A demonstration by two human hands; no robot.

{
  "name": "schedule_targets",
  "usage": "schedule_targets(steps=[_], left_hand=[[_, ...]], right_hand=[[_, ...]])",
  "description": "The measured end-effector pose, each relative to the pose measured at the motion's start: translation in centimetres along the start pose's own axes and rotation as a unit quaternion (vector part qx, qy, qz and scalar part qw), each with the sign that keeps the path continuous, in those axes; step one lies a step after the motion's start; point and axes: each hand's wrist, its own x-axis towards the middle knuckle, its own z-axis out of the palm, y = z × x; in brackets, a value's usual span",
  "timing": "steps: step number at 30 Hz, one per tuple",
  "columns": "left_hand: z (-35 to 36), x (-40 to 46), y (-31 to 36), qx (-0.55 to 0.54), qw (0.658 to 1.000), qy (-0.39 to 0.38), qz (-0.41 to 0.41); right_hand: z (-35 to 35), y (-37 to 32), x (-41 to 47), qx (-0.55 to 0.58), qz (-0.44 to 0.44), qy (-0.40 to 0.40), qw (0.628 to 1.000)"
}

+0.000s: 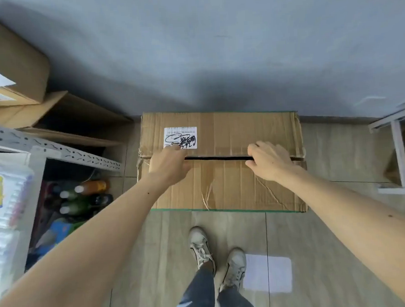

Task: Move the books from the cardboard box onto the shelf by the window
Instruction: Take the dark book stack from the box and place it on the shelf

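Observation:
A closed cardboard box [225,187] stands on the floor against the grey wall, with a white label near its far left corner. A dark slit runs between its two top flaps. My left hand [167,163] lies at the left end of the slit, fingers reaching over onto the far flap by the label. My right hand [268,160] sits at the right part of the slit, its fingertips curled into the gap over the near flap's edge. No books are visible; the inside of the box is hidden.
A white metal rack [54,150] on the left holds bottles [85,196] low down and clear plastic packs. Other cardboard boxes [14,70] are stacked at far left. A white frame [398,155] stands at right. My feet [217,259] and a sheet of paper [267,272] are on the wood floor.

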Motion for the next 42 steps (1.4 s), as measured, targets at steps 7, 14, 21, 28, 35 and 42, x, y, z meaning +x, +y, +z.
schedule_targets(steps=[7,14,21,28,35,42], left_hand=[[1.8,0.6,0.6,-0.014,1.0,-0.012,-0.018],[0.6,-2.2,1.0,-0.057,0.996,0.056,-0.043],[-3.3,-8.7,1.8,-0.072,0.992,0.071,-0.072],[-2.1,-14.9,3.1,-0.102,0.989,0.026,-0.104],[-0.5,-15.9,3.4,-0.114,0.987,-0.054,-0.102],[-0.5,-12.3,4.0,-0.096,0.991,-0.033,-0.083]], right_hand=[[2.1,0.2,0.9,0.009,0.005,-0.004,1.0],[0.9,0.4,-1.2,0.092,0.007,0.044,0.995],[-2.0,0.5,-7.7,0.162,-0.016,0.007,0.987],[-1.0,-0.5,-13.2,0.171,-0.042,-0.057,0.983],[-0.2,-1.5,-14.2,0.147,-0.054,-0.156,0.975],[1.0,-1.7,-11.2,0.175,-0.028,-0.159,0.971]])
